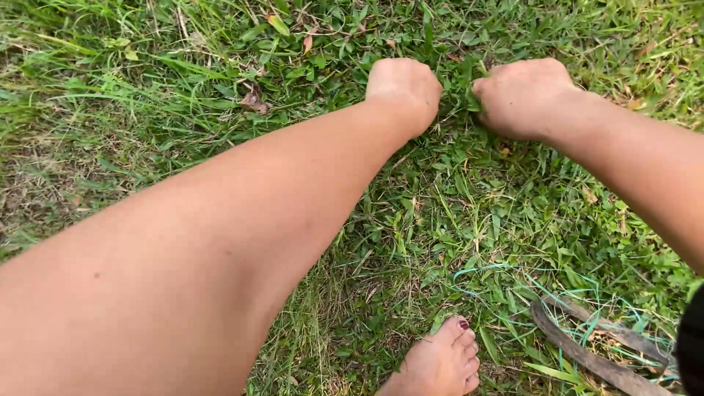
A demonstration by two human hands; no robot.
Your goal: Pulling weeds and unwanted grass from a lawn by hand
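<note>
The clump of green weeds [458, 92] sits between the two fists, rooted in the lawn [513, 220] near the top middle of the head view, and it is the landmark for the rest. The left hand [403, 92] is just to the left of the clump, curled into a closed grip with the knuckles up; blades rise against its fingers, but whether stems are actually caught inside the fist cannot be told from here. The right hand [522, 97] touches the clump on its right side, also closed tight, and a few leaves poke out by the thumb, so it appears to be holding part of the tuft. Judging by how things lie, the pulling is at an early point: the clump is in the ground, no loose heap of pulled plants shows anywhere, and thick growth covers the ground all around it. Below the clump, toward the bottom edge, a bare foot [440, 363] with dark painted toenails rests on the grass. Lower right of the clump lie two dark, flat strips [587, 352], perhaps old pods or bark, tangled with thin blue-green strands [579, 297]. Above and left of the clump a dry brown leaf [254, 103] lies among the blades, and far left the grass thins to paler, drier patches
</note>
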